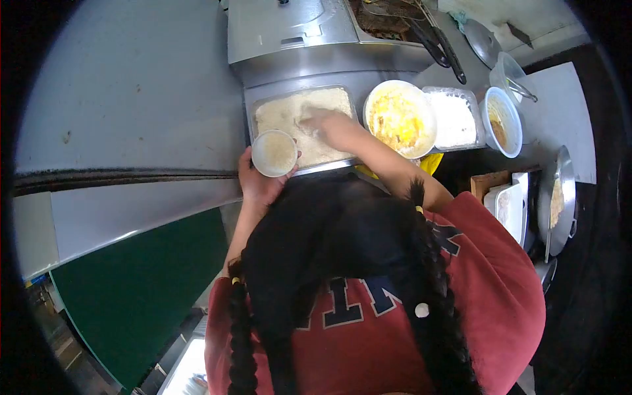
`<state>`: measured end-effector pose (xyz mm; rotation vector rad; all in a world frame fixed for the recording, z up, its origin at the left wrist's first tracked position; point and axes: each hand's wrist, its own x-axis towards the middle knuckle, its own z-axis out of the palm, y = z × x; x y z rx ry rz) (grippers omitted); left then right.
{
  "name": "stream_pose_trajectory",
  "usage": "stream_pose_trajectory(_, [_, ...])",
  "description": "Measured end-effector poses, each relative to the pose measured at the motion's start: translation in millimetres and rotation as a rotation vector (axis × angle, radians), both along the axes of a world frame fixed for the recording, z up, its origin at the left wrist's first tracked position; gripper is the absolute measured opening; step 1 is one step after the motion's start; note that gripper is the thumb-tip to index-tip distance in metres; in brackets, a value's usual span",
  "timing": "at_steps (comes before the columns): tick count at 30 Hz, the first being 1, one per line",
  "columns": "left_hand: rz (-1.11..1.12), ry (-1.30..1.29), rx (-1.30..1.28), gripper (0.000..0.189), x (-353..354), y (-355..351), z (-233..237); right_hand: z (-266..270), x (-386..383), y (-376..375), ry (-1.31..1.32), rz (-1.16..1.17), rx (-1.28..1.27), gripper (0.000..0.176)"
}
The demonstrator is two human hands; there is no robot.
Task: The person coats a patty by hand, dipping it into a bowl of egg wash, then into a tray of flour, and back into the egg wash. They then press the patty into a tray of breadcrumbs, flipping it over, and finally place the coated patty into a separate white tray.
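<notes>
My left hand (261,182) grips a small white bowl (274,153) by its side, over the near left corner of a metal tray. Pale crumbs lie inside the bowl. The rectangular tray (255,112) is spread with more pale, fine crumbs (289,107). Over these crumbs is my right hand (332,128), its fingers smeared by motion, so what they hold, if anything, cannot be made out. Just right of that hand stands a round white bowl (370,99) with yellow, egg-like liquid and browned bits on its inside.
Right of the egg bowl are a clear container of white powder (454,118) and a bluish bowl (503,125) with brown residue. Black-handled utensils (447,52) lie near the fryer-like metal appliance (289,33). A wide metal pan (561,204) stands far right.
</notes>
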<state>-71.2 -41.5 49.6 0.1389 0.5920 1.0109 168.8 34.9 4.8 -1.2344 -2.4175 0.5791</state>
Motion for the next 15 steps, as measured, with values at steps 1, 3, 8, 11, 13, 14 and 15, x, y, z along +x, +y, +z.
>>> stream_pose_trajectory(1, [0.001, -0.021, -0.009, 0.068, -0.8, -1.0, -0.1, 8.1, 3.2, 3.0, 0.046, -0.006, -0.078, 0.044])
stream_pose_trajectory(3, [-0.006, -0.006, 0.011, 0.068, -2.7, -2.5, -0.4, 22.1, 15.1, 3.4, 0.086, 0.025, -0.012, 0.041])
stream_pose_trajectory(8, [0.034, 0.01, -0.03, 0.068, -3.9, -4.7, -3.4, 38.3, 22.0, -10.8, -0.171, -0.203, -0.208, 0.039])
stream_pose_trajectory(11, [0.022, -0.014, 0.01, 0.069, -4.7, -5.4, -4.7, -3.8, 9.1, -17.9, -0.304, -0.225, -0.133, 0.046])
stream_pose_trajectory(13, [0.007, 0.007, 0.005, 0.069, -4.0, -6.7, -2.3, -9.6, 1.7, -18.3, -0.329, -0.261, -0.057, 0.051])
stream_pose_trajectory(14, [0.011, 0.007, 0.007, 0.069, -3.7, -7.9, -2.0, -10.9, 3.1, -15.1, -0.215, -0.316, -0.094, 0.05])
stream_pose_trajectory(15, [0.01, -0.006, 0.018, 0.069, -3.4, -9.4, -2.0, -5.5, 3.2, -12.9, -0.101, -0.371, -0.131, 0.05])
